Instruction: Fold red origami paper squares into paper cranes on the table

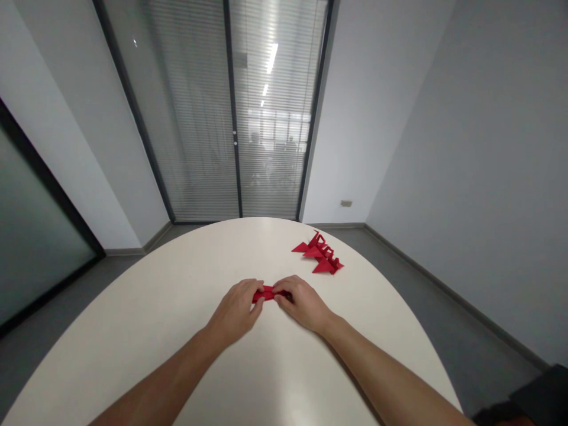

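We press a small red paper piece [266, 291] between both hands near the middle of the table [155, 307], a smooth, cream-white top with a rounded far edge and a soft sheen. The left hand [237, 310] pinches the piece's left end and the right hand [302, 303] pinches its right end, fingers curled down over it, so only a narrow, flat strip of matte red shows between them (its full outline is covered by our fingers, and we cannot make out its folds). Toward the table's far right edge lies a pile of red folded shapes [320, 254], sharp triangles overlapping, some standing up; how many there are is hard to tell. Beyond the table's far edge stand glass doors [231, 118] with fine horizontal blinds, the room behind them blurred.
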The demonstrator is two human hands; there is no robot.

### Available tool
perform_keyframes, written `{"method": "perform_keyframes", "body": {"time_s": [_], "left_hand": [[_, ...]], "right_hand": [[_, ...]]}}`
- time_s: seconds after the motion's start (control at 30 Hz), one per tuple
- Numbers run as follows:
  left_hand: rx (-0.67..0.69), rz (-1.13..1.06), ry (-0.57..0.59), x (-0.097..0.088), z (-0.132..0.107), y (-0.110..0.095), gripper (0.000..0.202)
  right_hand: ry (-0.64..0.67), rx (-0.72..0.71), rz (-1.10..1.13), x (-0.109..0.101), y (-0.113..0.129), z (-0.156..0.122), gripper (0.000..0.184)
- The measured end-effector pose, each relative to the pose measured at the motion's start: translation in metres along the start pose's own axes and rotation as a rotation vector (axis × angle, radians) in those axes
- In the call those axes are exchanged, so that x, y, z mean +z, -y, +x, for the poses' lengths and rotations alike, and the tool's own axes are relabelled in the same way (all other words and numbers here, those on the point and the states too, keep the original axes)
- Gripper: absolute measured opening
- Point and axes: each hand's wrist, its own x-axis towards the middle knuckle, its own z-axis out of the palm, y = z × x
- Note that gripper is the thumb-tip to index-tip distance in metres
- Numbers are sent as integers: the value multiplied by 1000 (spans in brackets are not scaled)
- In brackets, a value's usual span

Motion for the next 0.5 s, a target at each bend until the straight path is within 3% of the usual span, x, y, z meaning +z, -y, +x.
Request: {"method": "perform_keyframes", "body": {"time_s": [0.37, 0.5], "left_hand": [[-68, 21, -2, 1, 0, 1, 22], [-23, -7, 0, -1, 1, -1, 15]], "right_hand": [[26, -44, -63, -4, 2, -2, 25], [-4, -31, -36, -4, 5, 0, 21]]}}
